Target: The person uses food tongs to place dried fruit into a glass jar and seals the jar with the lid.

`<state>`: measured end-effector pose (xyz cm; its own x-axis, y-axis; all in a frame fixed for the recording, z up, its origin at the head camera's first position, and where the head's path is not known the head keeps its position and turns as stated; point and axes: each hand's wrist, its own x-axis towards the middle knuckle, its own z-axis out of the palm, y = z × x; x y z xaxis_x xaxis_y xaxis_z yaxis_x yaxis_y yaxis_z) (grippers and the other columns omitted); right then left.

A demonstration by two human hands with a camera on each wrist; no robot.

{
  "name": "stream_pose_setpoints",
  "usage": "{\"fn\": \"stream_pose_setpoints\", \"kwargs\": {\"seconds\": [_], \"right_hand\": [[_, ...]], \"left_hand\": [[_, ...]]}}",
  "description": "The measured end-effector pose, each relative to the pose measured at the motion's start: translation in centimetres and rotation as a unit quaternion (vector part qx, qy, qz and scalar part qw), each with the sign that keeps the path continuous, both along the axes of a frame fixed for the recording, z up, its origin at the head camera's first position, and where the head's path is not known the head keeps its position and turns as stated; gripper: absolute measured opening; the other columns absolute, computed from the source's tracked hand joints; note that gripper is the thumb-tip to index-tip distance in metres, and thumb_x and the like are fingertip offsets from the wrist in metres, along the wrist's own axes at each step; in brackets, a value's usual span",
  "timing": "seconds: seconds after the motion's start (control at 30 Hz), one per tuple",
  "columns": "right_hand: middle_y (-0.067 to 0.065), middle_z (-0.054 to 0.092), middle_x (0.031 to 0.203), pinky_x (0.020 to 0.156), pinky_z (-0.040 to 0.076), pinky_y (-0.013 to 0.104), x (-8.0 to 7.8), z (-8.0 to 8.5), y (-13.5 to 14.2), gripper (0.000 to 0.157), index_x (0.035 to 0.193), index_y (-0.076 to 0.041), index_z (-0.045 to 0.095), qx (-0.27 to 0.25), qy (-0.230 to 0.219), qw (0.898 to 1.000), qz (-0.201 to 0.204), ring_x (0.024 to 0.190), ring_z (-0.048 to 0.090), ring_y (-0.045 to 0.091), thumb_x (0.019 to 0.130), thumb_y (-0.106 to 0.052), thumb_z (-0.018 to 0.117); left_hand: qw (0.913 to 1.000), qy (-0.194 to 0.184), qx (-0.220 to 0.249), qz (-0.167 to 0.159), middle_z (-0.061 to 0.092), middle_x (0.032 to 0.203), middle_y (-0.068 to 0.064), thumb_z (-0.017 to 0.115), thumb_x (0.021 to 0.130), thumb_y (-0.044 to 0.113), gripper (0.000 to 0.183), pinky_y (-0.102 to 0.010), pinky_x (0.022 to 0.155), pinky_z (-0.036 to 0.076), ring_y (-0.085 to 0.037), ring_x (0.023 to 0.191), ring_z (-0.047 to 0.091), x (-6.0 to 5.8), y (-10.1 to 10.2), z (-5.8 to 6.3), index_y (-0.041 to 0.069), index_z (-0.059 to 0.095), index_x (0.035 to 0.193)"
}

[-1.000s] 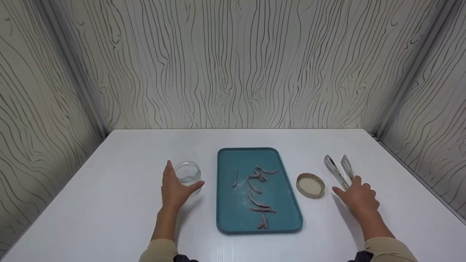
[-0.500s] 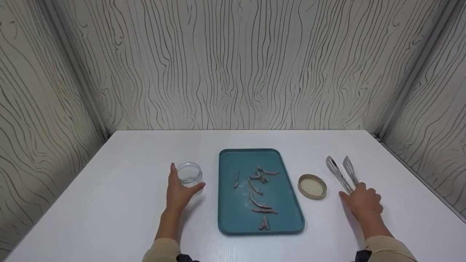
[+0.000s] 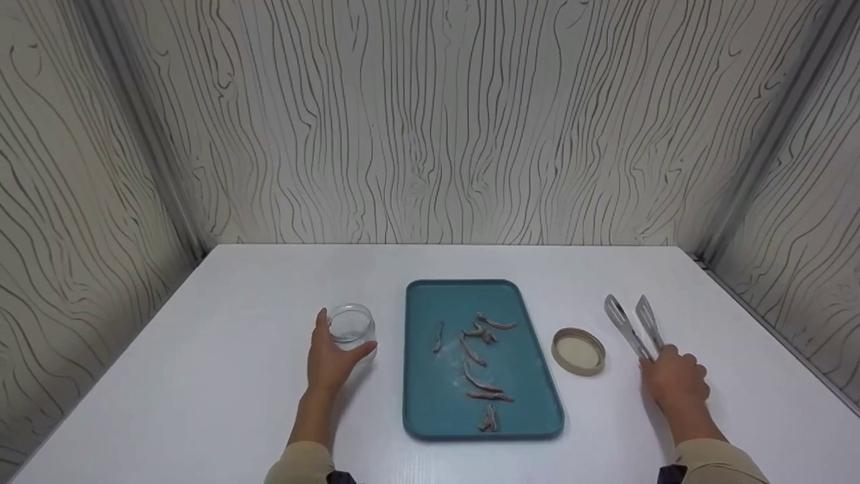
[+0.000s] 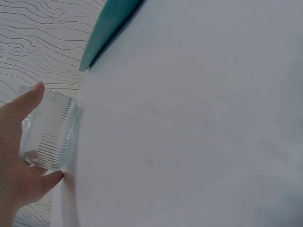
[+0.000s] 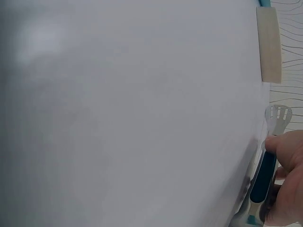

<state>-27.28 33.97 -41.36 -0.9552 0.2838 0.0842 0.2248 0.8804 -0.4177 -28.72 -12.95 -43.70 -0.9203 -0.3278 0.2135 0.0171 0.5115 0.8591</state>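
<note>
A clear glass jar (image 3: 351,324) without a lid stands left of the tray. My left hand (image 3: 327,356) grips its near side, thumb on one side and fingers on the other; the left wrist view shows the ribbed jar wall (image 4: 52,130) between them. At the right, my right hand (image 3: 674,378) holds a pair of metal tongs (image 3: 628,328) by the handles, and their slotted tips point away, spread apart. A dark handle grip (image 5: 264,177) shows under the thumb in the right wrist view.
Between the hands lies a teal rectangular tray (image 3: 457,296) bearing several thin brownish strips (image 3: 480,380). A round beige lid (image 3: 578,351) rests between the tray and the tongs. Patterned panels (image 3: 430,134) wall in the white table (image 3: 222,363) at the back and sides.
My right hand has moved slightly right and curled tighter round the tongs. The left hand has drawn in closer about the jar. The head view has tilted a little.
</note>
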Motion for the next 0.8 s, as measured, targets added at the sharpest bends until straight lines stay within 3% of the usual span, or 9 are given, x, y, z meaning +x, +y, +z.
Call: {"fn": "stream_pose_setpoints", "kwargs": {"seconds": [0.43, 0.8], "right_hand": [[0.024, 0.044, 0.069, 0.046, 0.039, 0.039, 0.55, 0.45, 0.1, 0.032, 0.085, 0.017, 0.042, -0.004, -0.022, 1.0, -0.007, 0.066, 0.045, 0.037, 0.084, -0.015, 0.042], [0.022, 0.044, 0.068, 0.047, 0.037, 0.039, 0.72, 0.16, 0.59, 0.026, 0.086, 0.013, 0.043, -0.03, -0.011, 0.999, -0.015, 0.067, 0.042, 0.038, 0.083, -0.013, 0.04]], "left_hand": [[0.9999, 0.001, -0.013, -0.005, 0.027, 0.133, -0.022, 0.075, 0.064, 0.028, 0.094, -0.047, 0.095, 0.024, -0.035, 0.121, 0.026, 0.1, -0.2, -0.05, 0.001, 0.017, 0.134], [0.9998, 0.008, -0.016, -0.001, 0.03, 0.132, -0.022, 0.076, 0.063, 0.027, 0.094, -0.046, 0.095, 0.025, -0.035, 0.12, 0.028, -0.02, -0.24, -0.29, 0.001, 0.019, 0.133]]}}
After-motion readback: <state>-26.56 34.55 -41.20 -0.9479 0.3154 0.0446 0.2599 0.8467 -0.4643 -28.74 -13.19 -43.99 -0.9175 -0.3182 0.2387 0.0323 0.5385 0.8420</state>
